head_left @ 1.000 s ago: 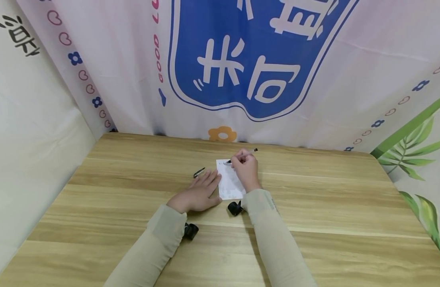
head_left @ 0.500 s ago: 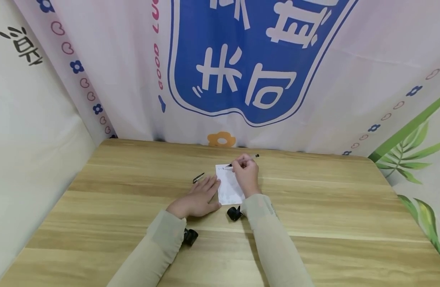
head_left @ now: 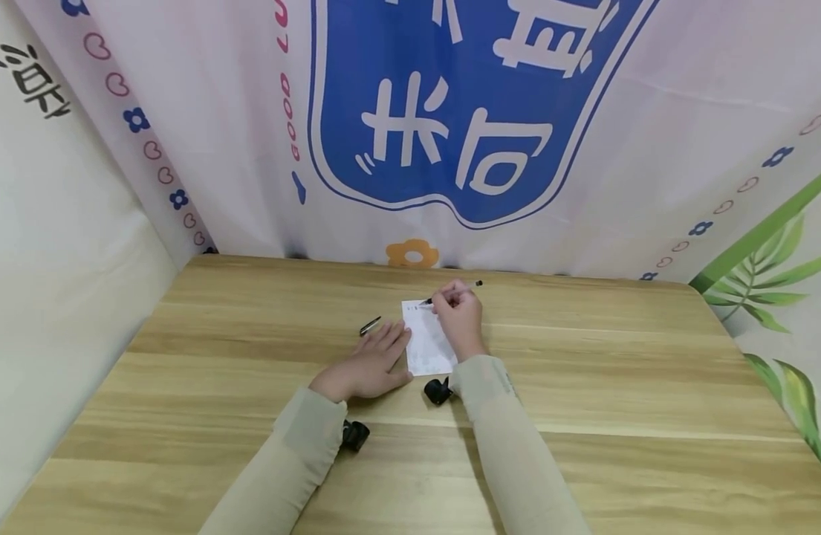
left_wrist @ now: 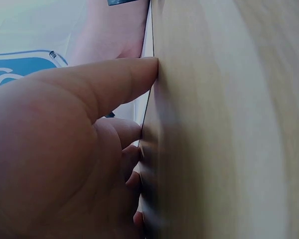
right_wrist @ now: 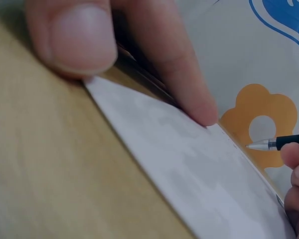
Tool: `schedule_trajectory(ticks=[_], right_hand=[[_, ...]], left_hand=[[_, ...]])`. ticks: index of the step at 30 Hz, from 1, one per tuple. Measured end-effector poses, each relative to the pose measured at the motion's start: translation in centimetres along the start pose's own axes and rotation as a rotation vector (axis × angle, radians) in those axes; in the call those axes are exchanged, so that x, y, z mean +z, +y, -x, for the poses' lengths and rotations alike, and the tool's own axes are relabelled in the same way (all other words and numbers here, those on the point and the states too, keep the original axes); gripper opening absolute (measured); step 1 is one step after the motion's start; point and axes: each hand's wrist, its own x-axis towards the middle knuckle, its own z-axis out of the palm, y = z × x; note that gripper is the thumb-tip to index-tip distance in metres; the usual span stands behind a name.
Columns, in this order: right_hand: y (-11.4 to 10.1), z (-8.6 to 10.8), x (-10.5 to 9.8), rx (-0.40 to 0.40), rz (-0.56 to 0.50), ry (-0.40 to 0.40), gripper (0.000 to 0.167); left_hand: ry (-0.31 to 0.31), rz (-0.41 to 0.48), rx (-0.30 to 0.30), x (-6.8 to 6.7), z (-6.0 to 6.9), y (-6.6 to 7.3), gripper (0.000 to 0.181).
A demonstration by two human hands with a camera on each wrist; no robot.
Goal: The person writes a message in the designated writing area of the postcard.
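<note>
The head view is bright and evenly lit, with a soft shadow beside the right sleeve (head_left: 520,453) on the tabletop (head_left: 637,386); marks on the paper (head_left: 426,345) are too small to read. The left wrist view is dimmer and bluish — a dark, blurry shadow lies under the left hand (left_wrist: 60,134). The right wrist view is muted — near wood grain soft, pen (right_wrist: 261,144) tip clearer.

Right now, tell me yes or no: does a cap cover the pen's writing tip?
No, in the right wrist view the pen ends in a bare silver tip.

Head view overlooks the table (head_left: 637,386) that wrist views skim.
</note>
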Motion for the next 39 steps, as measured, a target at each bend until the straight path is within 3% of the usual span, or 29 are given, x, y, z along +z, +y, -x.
schedule_trajectory(ticks=[17, 23, 39], right_hand=[[0.1, 0.1, -0.5, 0.033, 0.052, -0.007, 0.008], [-0.1, 0.1, -0.6, 0.038, 0.035, -0.018, 0.008], [0.1, 0.2, 0.0, 0.030, -0.001, -0.024, 0.007]], left_hand=[[0.006, -0.013, 0.008, 0.4, -0.5, 0.1, 0.075], [0.017, -0.014, -0.005, 0.9, -1.0, -0.4, 0.077], [0.023, -0.010, -0.004, 1.0, -1.0, -1.2, 0.078]])
